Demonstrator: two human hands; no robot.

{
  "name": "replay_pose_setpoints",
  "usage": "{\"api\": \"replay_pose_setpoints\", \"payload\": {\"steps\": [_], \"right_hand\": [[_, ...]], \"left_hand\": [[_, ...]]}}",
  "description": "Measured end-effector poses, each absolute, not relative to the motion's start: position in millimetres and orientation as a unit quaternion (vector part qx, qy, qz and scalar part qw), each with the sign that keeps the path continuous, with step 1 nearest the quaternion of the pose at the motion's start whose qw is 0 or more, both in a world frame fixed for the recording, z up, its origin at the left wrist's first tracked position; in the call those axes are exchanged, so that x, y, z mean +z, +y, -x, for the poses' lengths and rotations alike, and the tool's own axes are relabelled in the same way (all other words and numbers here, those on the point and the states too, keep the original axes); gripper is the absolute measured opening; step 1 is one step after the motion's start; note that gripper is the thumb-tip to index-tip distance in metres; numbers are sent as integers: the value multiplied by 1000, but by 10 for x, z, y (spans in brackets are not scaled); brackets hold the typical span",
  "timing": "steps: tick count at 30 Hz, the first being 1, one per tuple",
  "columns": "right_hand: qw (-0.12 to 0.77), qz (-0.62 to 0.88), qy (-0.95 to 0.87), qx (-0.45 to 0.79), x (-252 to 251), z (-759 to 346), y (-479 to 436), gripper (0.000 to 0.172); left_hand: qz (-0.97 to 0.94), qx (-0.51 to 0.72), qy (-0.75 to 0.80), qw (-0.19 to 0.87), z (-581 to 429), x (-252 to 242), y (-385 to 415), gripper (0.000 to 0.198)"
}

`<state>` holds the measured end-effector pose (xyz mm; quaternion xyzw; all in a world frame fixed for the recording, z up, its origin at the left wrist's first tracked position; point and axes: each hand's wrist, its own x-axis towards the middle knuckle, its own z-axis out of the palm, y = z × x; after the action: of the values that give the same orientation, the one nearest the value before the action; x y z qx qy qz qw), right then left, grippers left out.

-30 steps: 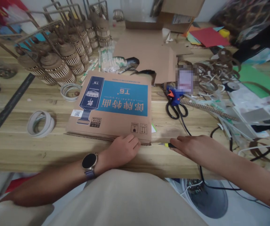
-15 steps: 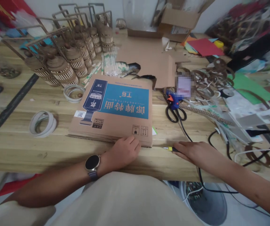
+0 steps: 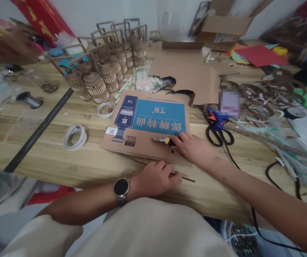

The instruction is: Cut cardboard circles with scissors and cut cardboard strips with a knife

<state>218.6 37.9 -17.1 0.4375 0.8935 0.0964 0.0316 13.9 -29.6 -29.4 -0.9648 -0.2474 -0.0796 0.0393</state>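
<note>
A flat brown cardboard piece [image 3: 142, 142] with a blue printed panel lies on the table before me. My right hand [image 3: 193, 148] is closed around a yellow-and-black craft knife [image 3: 167, 141], its blade pointing left over the cardboard's lower printed part. By the near edge, my left hand [image 3: 159, 177] is curled with its fingers bent down. A thin dark cardboard strip [image 3: 189, 179] sticks out to the right from under those fingers. The left palm and most of the strip are hidden.
White tape rolls [image 3: 75, 137] lie left of the cardboard. Several bamboo lanterns [image 3: 96, 85] stand behind. A blue glue gun [image 3: 217, 117] and black-handled scissors [image 3: 224, 137] lie right, near coiled brown strips [image 3: 273, 92] and a black cable [image 3: 232, 159]. An open carton [image 3: 223, 26] stands at the back.
My right hand has brought the craft knife from beside the cardboard to over it. My left hand has shifted off the cardboard's near edge, and a thin strip now shows beneath it. The view has turned left.
</note>
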Motion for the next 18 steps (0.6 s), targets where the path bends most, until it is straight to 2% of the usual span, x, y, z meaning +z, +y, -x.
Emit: {"api": "replay_pose_setpoints", "payload": {"steps": [7,13,15,18], "right_hand": [[34,-423,903,64,-277,-2141,452,29],[15,-465,885,-9,-236,-2082,425,30],[-7,-493,869,-39,-222,-2078,411,28],[-62,-562,821,-84,-197,-2139,386,24]], "left_hand": [[950,-15,-312,-13,200,-202,-291,14],[967,-104,-231,-2,157,259,-372,15],[956,-54,-287,4,218,399,-303,15],[876,74,-477,-15,462,471,-89,19]]}}
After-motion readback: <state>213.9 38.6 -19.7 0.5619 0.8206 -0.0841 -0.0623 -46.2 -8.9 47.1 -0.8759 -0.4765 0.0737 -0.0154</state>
